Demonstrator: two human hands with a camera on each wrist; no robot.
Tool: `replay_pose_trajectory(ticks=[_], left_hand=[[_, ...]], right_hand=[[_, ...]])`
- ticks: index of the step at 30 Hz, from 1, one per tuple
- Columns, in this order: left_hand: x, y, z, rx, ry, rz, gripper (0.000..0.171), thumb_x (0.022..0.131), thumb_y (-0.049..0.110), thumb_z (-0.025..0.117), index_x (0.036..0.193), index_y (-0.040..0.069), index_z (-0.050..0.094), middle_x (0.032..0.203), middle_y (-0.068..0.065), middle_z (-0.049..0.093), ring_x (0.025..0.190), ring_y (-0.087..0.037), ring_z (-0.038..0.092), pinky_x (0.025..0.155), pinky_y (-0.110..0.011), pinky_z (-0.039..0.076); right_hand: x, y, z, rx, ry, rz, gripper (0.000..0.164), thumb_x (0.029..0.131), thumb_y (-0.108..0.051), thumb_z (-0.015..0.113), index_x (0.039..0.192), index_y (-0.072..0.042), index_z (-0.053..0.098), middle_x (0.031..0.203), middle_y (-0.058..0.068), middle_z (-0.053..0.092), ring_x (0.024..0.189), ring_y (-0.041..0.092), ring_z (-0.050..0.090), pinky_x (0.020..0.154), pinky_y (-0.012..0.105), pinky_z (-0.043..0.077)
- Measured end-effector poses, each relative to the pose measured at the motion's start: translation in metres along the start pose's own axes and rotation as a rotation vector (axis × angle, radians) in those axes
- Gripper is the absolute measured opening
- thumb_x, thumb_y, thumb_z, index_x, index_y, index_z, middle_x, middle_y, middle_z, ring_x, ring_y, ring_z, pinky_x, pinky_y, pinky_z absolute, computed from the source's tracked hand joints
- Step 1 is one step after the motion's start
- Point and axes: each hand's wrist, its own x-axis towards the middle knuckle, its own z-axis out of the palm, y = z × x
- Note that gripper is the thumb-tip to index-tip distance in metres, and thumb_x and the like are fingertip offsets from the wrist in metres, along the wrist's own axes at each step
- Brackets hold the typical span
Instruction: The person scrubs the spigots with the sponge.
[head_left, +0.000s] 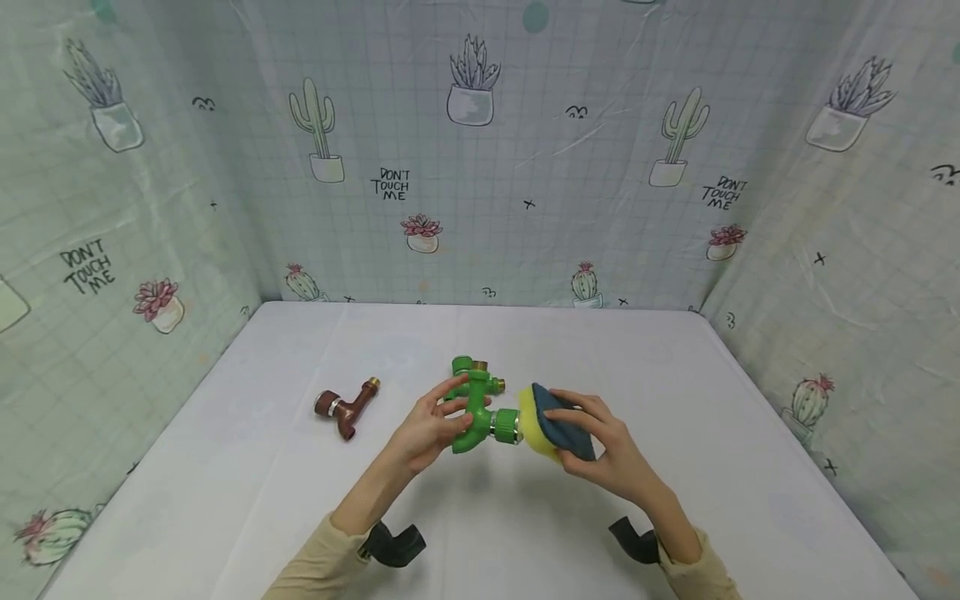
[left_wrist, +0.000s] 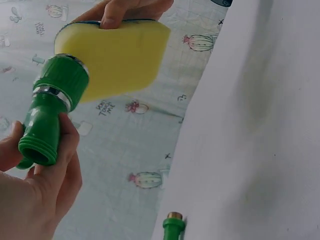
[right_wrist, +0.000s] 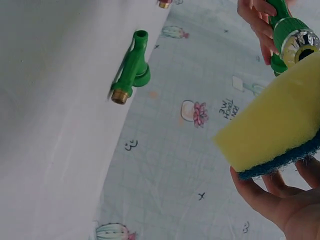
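Above the table, my left hand holds a green tap by its body, thumb and fingers around it. The tap's ribbed knob with a silver ring points to the right. My right hand grips a sponge with a yellow foam side and a dark blue scouring side. In the head view the yellow foam meets the end of the knob. The right wrist view shows the yellow face turned to the tap, with my fingers on the blue side.
A second green tap with a brass threaded end lies on the white table behind the held one. Left of it is a dark red-brown tap. Printed cactus cloth hangs around the back and sides.
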Motion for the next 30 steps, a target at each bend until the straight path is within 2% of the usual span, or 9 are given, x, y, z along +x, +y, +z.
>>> replay_pose_trajectory(ticks=[2, 4, 8, 12, 15, 19, 21, 25, 30], left_hand=[[0.001, -0.002, -0.001, -0.025, -0.004, 0.004, 0.062, 0.087, -0.004, 0.050, 0.140, 0.001, 0.018, 0.108, 0.002, 0.060, 0.093, -0.005, 0.061, 0.079, -0.021, 0.050], [0.002, -0.003, -0.001, -0.006, -0.001, 0.006, 0.059, 0.087, 0.000, 0.052, 0.138, -0.002, 0.021, 0.113, 0.000, 0.059, 0.095, -0.005, 0.060, 0.081, -0.021, 0.049], [0.003, -0.004, 0.001, 0.118, 0.039, 0.008, 0.053, 0.087, 0.004, 0.055, 0.134, -0.002, 0.031, 0.118, -0.009, 0.054, 0.093, -0.006, 0.060, 0.082, -0.024, 0.050], [0.002, -0.004, 0.003, 0.216, 0.056, -0.013, 0.051, 0.086, 0.005, 0.057, 0.131, -0.005, 0.036, 0.109, -0.012, 0.058, 0.087, -0.009, 0.062, 0.083, -0.035, 0.052], [0.001, -0.004, 0.004, 0.218, 0.067, -0.055, 0.048, 0.087, 0.012, 0.057, 0.127, -0.009, 0.039, 0.102, -0.011, 0.062, 0.084, -0.014, 0.065, 0.081, -0.041, 0.052], [0.004, -0.005, 0.008, 0.214, 0.149, -0.107, 0.049, 0.087, 0.025, 0.058, 0.120, -0.009, 0.046, 0.096, -0.009, 0.064, 0.079, -0.018, 0.066, 0.073, -0.039, 0.054], [0.007, -0.006, 0.011, 0.218, 0.187, -0.116, 0.047, 0.086, 0.024, 0.059, 0.118, -0.009, 0.047, 0.094, -0.010, 0.064, 0.075, -0.018, 0.067, 0.069, -0.037, 0.055], [0.011, -0.010, 0.015, 0.218, 0.239, -0.115, 0.041, 0.087, 0.016, 0.058, 0.117, -0.009, 0.048, 0.091, -0.010, 0.063, 0.068, -0.014, 0.065, 0.064, -0.033, 0.056], [0.016, -0.011, 0.018, 0.204, 0.268, -0.112, 0.033, 0.089, 0.011, 0.053, 0.115, -0.009, 0.050, 0.087, -0.007, 0.061, 0.066, -0.012, 0.064, 0.061, -0.029, 0.055]], right_hand=[[0.000, 0.000, 0.000, 0.005, 0.012, -0.003, 0.055, 0.067, 0.001, 0.070, 0.116, -0.019, 0.057, 0.129, 0.010, 0.048, 0.110, 0.024, 0.045, 0.082, 0.032, 0.049], [0.000, 0.000, 0.001, 0.008, 0.028, -0.007, 0.055, 0.066, 0.001, 0.070, 0.115, -0.019, 0.057, 0.129, 0.011, 0.048, 0.110, 0.023, 0.044, 0.083, 0.031, 0.048], [0.003, -0.001, 0.002, 0.030, 0.053, -0.020, 0.054, 0.066, 0.003, 0.070, 0.114, -0.017, 0.057, 0.128, 0.013, 0.047, 0.110, 0.021, 0.044, 0.084, 0.028, 0.048], [0.007, -0.005, 0.003, 0.041, 0.057, -0.031, 0.053, 0.066, 0.002, 0.070, 0.115, -0.017, 0.057, 0.129, 0.013, 0.046, 0.111, 0.019, 0.044, 0.085, 0.026, 0.048], [0.009, -0.007, 0.004, 0.025, 0.066, -0.041, 0.054, 0.066, 0.000, 0.071, 0.115, -0.018, 0.057, 0.130, 0.012, 0.045, 0.113, 0.018, 0.042, 0.086, 0.027, 0.047], [0.012, -0.010, 0.006, -0.028, 0.069, -0.098, 0.049, 0.069, -0.007, 0.071, 0.114, -0.021, 0.058, 0.132, 0.012, 0.043, 0.116, 0.020, 0.038, 0.085, 0.032, 0.047], [0.012, -0.013, 0.007, -0.067, 0.060, -0.141, 0.041, 0.075, -0.017, 0.068, 0.115, -0.022, 0.059, 0.133, 0.013, 0.042, 0.117, 0.022, 0.035, 0.085, 0.036, 0.047], [0.014, -0.020, 0.009, -0.142, 0.058, -0.214, 0.030, 0.085, -0.034, 0.053, 0.113, -0.025, 0.060, 0.134, 0.013, 0.041, 0.119, 0.025, 0.033, 0.082, 0.042, 0.048], [0.016, -0.026, 0.010, -0.230, 0.061, -0.288, 0.030, 0.087, -0.034, 0.045, 0.113, -0.027, 0.061, 0.132, 0.015, 0.043, 0.118, 0.031, 0.035, 0.077, 0.045, 0.049]])
